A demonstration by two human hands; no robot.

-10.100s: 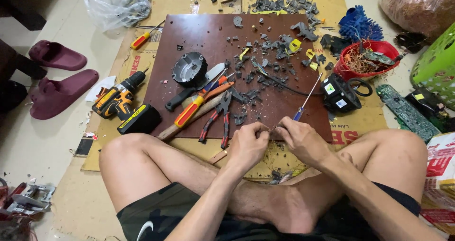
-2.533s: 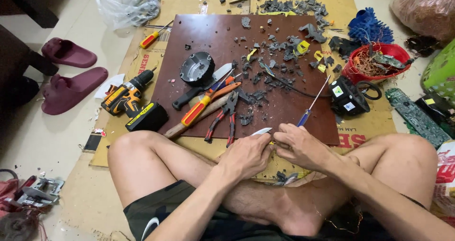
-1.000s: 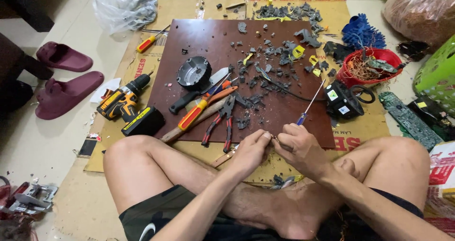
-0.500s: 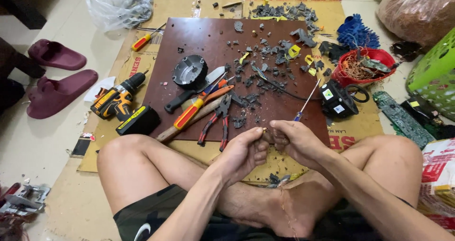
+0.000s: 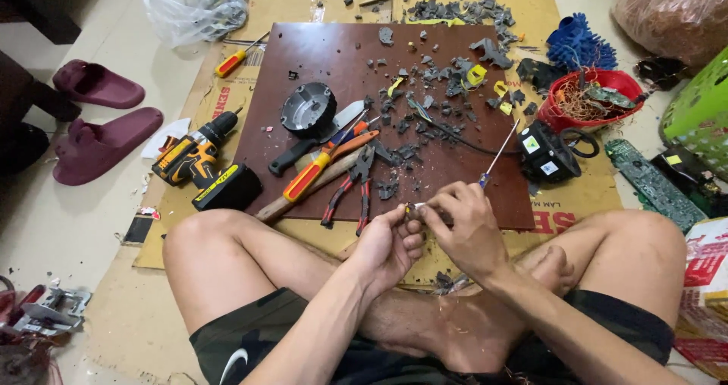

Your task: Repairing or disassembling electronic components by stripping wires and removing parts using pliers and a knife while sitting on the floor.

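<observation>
Your left hand (image 5: 388, 242) and right hand (image 5: 462, 230) meet fingertip to fingertip above your crossed legs, both pinched around one small dark part (image 5: 414, 210) held between them at the near edge of the brown board (image 5: 318, 51); the part is too small to identify. Just beyond your right hand lies a thin screwdriver (image 5: 497, 156) with a blue handle, its shaft pointing away to the right. Just past your left hand lie red-handled pliers (image 5: 350, 188), an orange-handled tool (image 5: 322, 169) and a black-handled knife (image 5: 315, 141), with a round black casing (image 5: 308, 109) behind them. Dark plastic fragments (image 5: 440, 74) litter the far half of the board. To the left, a yellow-and-black cordless drill (image 5: 199, 161) rests on the cardboard (image 5: 144, 309). On the right sit a black box (image 5: 547, 151) and a red bowl (image 5: 599, 101) of tangled wire.
</observation>
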